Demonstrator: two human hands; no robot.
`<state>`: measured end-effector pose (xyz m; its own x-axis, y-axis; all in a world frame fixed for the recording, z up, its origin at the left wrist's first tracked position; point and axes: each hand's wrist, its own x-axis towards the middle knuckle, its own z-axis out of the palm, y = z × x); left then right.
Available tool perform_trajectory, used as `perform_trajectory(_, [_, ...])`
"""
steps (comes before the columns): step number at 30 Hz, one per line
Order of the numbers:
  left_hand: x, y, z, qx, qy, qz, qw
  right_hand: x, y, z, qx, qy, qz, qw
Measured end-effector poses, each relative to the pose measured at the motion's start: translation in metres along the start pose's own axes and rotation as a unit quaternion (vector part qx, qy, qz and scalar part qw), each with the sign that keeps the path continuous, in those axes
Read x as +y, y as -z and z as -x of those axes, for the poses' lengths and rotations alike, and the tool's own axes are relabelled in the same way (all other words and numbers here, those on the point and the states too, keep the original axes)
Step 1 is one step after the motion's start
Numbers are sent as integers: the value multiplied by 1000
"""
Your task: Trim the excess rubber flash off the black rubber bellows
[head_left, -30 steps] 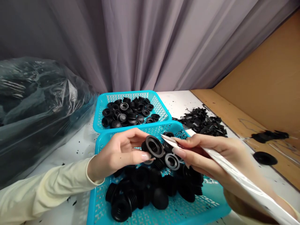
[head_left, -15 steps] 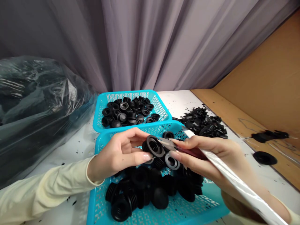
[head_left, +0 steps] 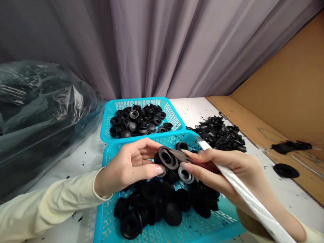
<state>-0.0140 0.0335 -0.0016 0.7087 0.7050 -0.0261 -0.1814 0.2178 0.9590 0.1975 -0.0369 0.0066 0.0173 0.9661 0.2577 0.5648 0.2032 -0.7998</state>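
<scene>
My left hand (head_left: 131, 163) pinches a black ribbed rubber bellows (head_left: 168, 158) between thumb and fingers, its ring-shaped open end tilted towards me. My right hand (head_left: 222, 168) grips a pointed metal blade (head_left: 178, 155), whose tip meets the upper right rim of the bellows. The blade's handle is mostly hidden by my fingers, so the exact kind of tool is unclear. A long white-wrapped stick (head_left: 238, 184) with a grey tip lies slanting across the same hand. Below both hands, a blue plastic basket (head_left: 106, 202) contains several similar black rubber parts (head_left: 131, 222).
A second blue basket (head_left: 105, 126) with several black bellows stands behind. Black rubber scraps (head_left: 219, 133) are heaped at right, near a black round part (head_left: 286, 170). A clear plastic bag (head_left: 45, 128) bulges at left. A grey curtain (head_left: 152, 47) hangs at the back.
The blade tip has shifted slightly along the bellows' rim, and my right hand has tilted a little. My left hand keeps the bellows almost still.
</scene>
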Motion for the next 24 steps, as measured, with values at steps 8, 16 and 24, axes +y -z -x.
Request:
perform_trajectory(8, [0,0,0,10,3,-10,1000,-2,-1,3,22,3,2,1000])
perform_trajectory(16, [-2,-1,-2,4,-15,-8,1000,1,1,0,5,11,4,1000])
perform_trajectory(24, [-2,-1,-2,-1,-10,4,1000,-1,-1,3,9,-11,-7,1000])
